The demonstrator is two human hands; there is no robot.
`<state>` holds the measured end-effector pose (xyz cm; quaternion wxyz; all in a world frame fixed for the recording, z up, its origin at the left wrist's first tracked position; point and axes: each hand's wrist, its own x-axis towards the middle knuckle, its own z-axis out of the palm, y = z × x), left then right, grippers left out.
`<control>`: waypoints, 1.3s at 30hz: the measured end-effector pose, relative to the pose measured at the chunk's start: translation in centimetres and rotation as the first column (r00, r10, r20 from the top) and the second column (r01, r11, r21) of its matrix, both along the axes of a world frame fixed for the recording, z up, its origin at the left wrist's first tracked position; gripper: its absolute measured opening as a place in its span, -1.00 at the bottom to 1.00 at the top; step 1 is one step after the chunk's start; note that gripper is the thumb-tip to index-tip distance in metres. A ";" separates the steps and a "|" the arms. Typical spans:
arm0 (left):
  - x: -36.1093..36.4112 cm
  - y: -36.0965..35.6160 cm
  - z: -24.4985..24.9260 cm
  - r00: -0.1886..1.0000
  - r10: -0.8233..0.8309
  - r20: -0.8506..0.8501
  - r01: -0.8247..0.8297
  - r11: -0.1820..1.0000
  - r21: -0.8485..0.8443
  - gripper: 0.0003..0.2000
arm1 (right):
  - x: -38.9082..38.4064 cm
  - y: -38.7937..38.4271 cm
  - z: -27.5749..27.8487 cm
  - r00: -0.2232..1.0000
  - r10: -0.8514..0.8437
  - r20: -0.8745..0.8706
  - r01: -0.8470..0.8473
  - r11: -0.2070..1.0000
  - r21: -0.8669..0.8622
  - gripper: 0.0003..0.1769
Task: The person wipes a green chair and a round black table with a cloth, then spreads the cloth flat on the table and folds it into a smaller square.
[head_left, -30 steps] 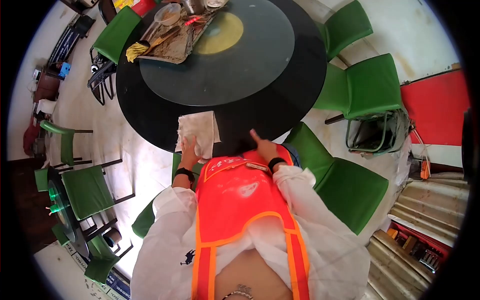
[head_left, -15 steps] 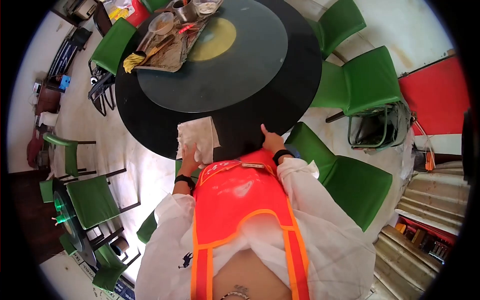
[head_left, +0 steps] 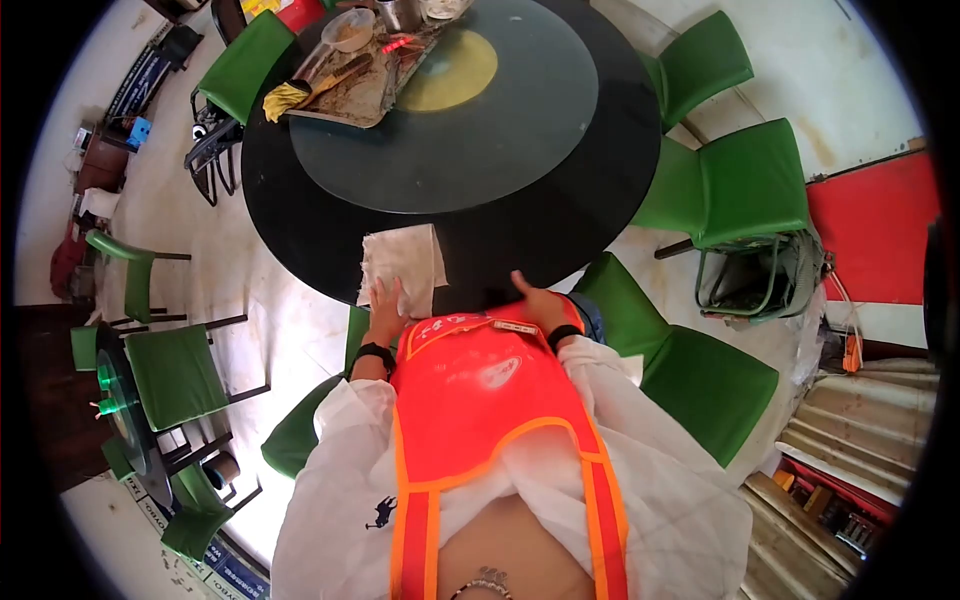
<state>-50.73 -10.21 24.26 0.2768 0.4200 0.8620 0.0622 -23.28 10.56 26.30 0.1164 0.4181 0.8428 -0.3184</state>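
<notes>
A folded beige cloth (head_left: 405, 258) lies flat on the black rim of the round table (head_left: 325, 238), close to its front edge. My left hand (head_left: 386, 310) rests on the cloth's near part with fingers spread and lying flat. To the right, my right hand (head_left: 543, 306) is at the table's edge beside the red apron (head_left: 480, 385), away from the cloth. One digit is stretched out and no object shows in it; its other fingers are partly hidden.
The grey turntable (head_left: 500, 160) carries a dirty metal tray (head_left: 375, 95) holding a yellow-tipped brush (head_left: 290, 98), a plastic bowl (head_left: 349, 32) and a metal cup (head_left: 400, 14). Green chairs (head_left: 755, 180) surround the table. A smaller table (head_left: 140, 440) stands at left.
The view has shifted slightly. My right hand has drawn a little back toward my body. My left hand stays on the cloth, which lies about where it was.
</notes>
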 end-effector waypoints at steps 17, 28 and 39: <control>1.1 1.0 0.6 0.994 -0.007 -0.107 0.000 0.998 -0.060 -0.09 | -0.7 -0.1 0.9 0.906 0.406 0.120 -0.415 0.907 0.073 -0.27; 1.4 0.3 0.7 0.999 0.022 -0.046 -0.020 0.999 0.032 -0.01 | 3.8 6.2 0.4 0.974 0.009 0.228 -0.049 0.984 0.171 -0.30; 2.4 0.8 2.3 0.999 0.008 -0.051 0.000 0.989 0.147 -0.10 | 2.3 2.1 0.7 0.985 0.105 0.134 -0.128 0.976 0.177 -0.36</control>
